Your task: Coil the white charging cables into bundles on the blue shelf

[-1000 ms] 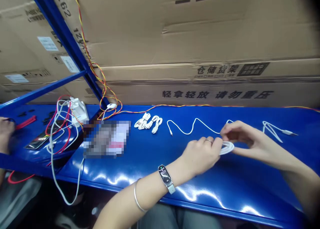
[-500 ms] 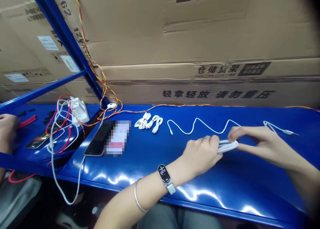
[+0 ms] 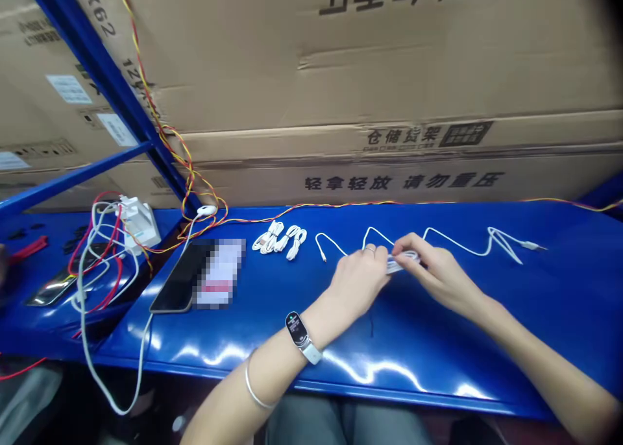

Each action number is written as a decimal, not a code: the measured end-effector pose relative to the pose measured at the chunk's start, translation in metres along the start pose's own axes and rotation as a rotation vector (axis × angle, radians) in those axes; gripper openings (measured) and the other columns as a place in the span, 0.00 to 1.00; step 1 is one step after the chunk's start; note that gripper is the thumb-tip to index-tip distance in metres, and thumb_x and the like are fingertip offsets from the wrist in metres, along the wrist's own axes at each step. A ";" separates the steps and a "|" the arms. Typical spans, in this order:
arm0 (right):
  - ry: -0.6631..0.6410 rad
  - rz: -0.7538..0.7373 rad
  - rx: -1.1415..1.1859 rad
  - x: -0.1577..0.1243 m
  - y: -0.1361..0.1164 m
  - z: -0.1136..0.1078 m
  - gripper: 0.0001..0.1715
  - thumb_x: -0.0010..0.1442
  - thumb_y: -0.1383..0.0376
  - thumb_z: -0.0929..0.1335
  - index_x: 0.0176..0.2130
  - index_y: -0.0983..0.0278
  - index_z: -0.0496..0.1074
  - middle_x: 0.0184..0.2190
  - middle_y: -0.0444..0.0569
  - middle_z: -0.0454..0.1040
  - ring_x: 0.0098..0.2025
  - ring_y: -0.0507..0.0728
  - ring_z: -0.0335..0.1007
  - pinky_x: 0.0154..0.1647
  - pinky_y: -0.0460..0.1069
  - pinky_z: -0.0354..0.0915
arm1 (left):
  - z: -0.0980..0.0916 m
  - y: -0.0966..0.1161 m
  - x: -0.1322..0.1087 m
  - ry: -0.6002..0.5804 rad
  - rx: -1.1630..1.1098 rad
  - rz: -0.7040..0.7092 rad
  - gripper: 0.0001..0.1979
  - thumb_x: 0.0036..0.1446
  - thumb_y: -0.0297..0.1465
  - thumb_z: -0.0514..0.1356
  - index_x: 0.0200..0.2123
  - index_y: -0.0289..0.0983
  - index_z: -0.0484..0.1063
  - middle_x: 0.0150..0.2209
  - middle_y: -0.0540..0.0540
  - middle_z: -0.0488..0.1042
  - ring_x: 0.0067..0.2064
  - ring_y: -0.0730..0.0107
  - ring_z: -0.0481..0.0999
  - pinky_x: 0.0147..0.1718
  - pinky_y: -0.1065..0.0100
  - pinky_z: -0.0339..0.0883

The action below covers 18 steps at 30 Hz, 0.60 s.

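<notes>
Right hand nearer left hand, carton reads 轻拿轻放

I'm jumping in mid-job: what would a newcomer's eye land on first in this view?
The glossy blue shelf grabs the eye first, backed by stacked cardboard cartons. Mid-shelf, the left hand and right hand grip a coiled white cable, while a twisted yellow-and-red wire runs along the shelf's back edge.

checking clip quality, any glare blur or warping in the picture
In the head view, bright glare streaks cross the glossy blue shelf; the wide lens bows the shelf and cardboard boxes; the top right corner falls dark; a pixelated block covers part of the black device; the white cable loop is small and slightly soft.
</notes>
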State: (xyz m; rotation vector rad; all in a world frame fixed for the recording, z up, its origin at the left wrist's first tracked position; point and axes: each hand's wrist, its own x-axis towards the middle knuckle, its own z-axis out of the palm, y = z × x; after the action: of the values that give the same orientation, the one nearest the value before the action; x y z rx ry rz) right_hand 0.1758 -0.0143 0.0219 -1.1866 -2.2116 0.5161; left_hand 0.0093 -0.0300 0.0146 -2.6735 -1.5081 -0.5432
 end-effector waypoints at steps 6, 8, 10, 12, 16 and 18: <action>0.176 0.030 0.005 0.007 -0.007 0.013 0.13 0.63 0.56 0.58 0.33 0.62 0.60 0.24 0.43 0.66 0.22 0.51 0.59 0.25 0.46 0.55 | -0.009 -0.018 -0.002 -0.052 -0.096 0.063 0.12 0.61 0.35 0.51 0.43 0.34 0.64 0.40 0.42 0.71 0.41 0.61 0.72 0.37 0.65 0.66; 0.186 0.041 0.053 0.013 -0.011 0.018 0.13 0.63 0.55 0.59 0.33 0.62 0.59 0.24 0.44 0.66 0.23 0.51 0.61 0.27 0.46 0.56 | -0.007 -0.023 -0.005 -0.083 -0.075 0.049 0.12 0.62 0.34 0.48 0.44 0.34 0.63 0.41 0.41 0.71 0.42 0.62 0.71 0.38 0.65 0.65; 0.133 0.057 0.125 0.019 -0.012 0.022 0.12 0.63 0.55 0.59 0.37 0.62 0.59 0.24 0.43 0.67 0.25 0.52 0.62 0.28 0.46 0.57 | -0.004 -0.028 -0.008 -0.107 -0.046 0.016 0.12 0.63 0.31 0.44 0.44 0.34 0.63 0.41 0.40 0.70 0.42 0.62 0.72 0.37 0.66 0.65; 0.022 0.080 0.205 0.024 -0.007 0.023 0.14 0.64 0.54 0.58 0.43 0.61 0.59 0.23 0.42 0.66 0.24 0.52 0.61 0.27 0.46 0.56 | 0.000 -0.034 -0.010 -0.123 -0.066 -0.022 0.13 0.64 0.30 0.42 0.43 0.34 0.63 0.40 0.40 0.71 0.40 0.62 0.72 0.35 0.66 0.65; -0.279 0.029 0.270 0.024 0.012 0.014 0.20 0.61 0.52 0.61 0.46 0.63 0.63 0.25 0.42 0.66 0.25 0.51 0.59 0.26 0.46 0.56 | 0.007 -0.045 -0.008 -0.102 -0.319 -0.157 0.14 0.64 0.34 0.41 0.41 0.35 0.63 0.36 0.40 0.72 0.35 0.62 0.73 0.32 0.66 0.62; -0.445 -0.050 0.223 0.021 0.018 0.009 0.18 0.56 0.52 0.66 0.39 0.64 0.68 0.30 0.45 0.68 0.31 0.52 0.62 0.31 0.46 0.59 | 0.008 -0.047 -0.006 -0.069 -0.442 -0.227 0.13 0.64 0.35 0.42 0.39 0.35 0.63 0.34 0.41 0.72 0.34 0.63 0.72 0.31 0.67 0.61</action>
State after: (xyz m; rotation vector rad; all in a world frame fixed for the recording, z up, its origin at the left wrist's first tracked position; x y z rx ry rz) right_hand 0.1722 0.0123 0.0114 -0.9643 -2.4559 1.0607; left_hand -0.0305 -0.0086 -0.0012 -2.8664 -1.9251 -0.9005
